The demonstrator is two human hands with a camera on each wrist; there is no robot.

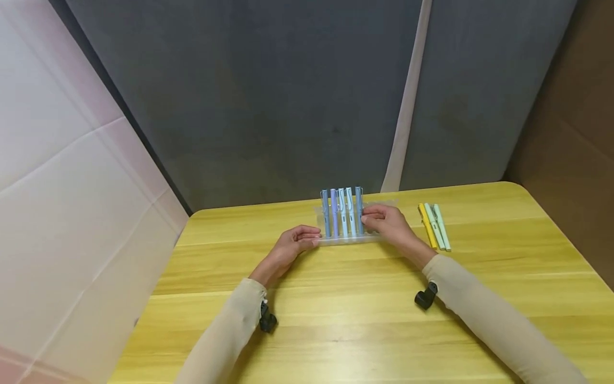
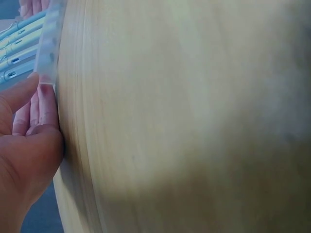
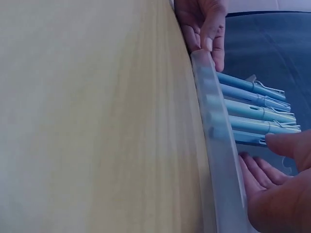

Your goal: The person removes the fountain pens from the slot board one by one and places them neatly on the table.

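No text, label, brand, number or sign can be read in any view. The pens [image 1: 342, 218] in the clear tray [image 1: 320, 216] show plain barrels and clips, with no print sharp enough to make out. The three loose pens [image 1: 434, 226] on the table [image 1: 336, 320] are likewise bare of legible marks.
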